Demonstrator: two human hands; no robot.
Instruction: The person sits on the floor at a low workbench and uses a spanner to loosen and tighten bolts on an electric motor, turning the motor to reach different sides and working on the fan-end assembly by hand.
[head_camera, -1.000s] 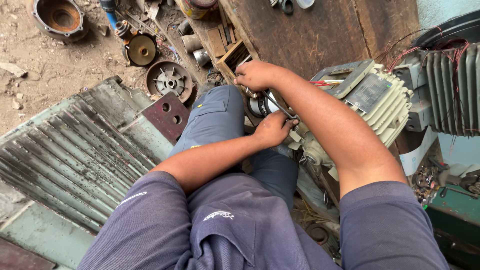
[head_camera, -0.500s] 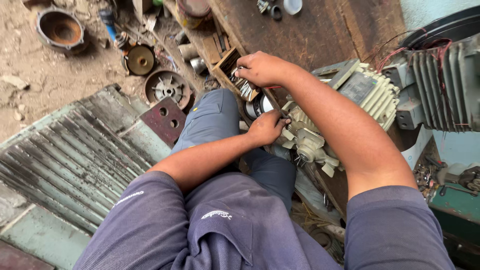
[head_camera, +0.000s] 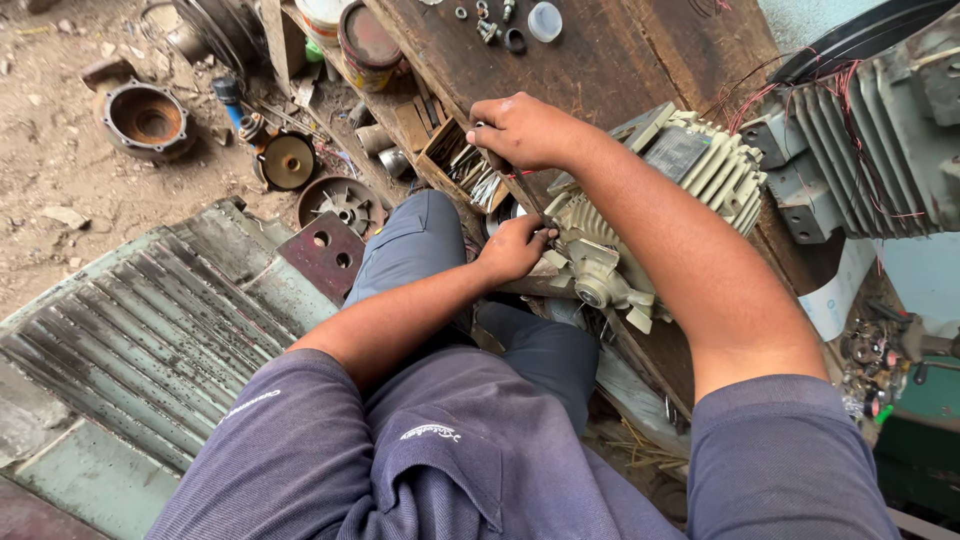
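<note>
Dark wooden workbench (head_camera: 620, 60) carries the pale green finned electric motor (head_camera: 650, 210), shaft toward me. I see my right hand (head_camera: 525, 130) clenched around a thin metal tool (head_camera: 525, 190); my left hand (head_camera: 515, 248), nearer, pinches the motor's end housing.

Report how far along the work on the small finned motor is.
Done: the small finned motor lies on the wooden bench with its fan bare, no cover over it. In hand: the right hand drives a tool into that end while the left hand steadies it. Left: the fan remains on its shaft.
</note>
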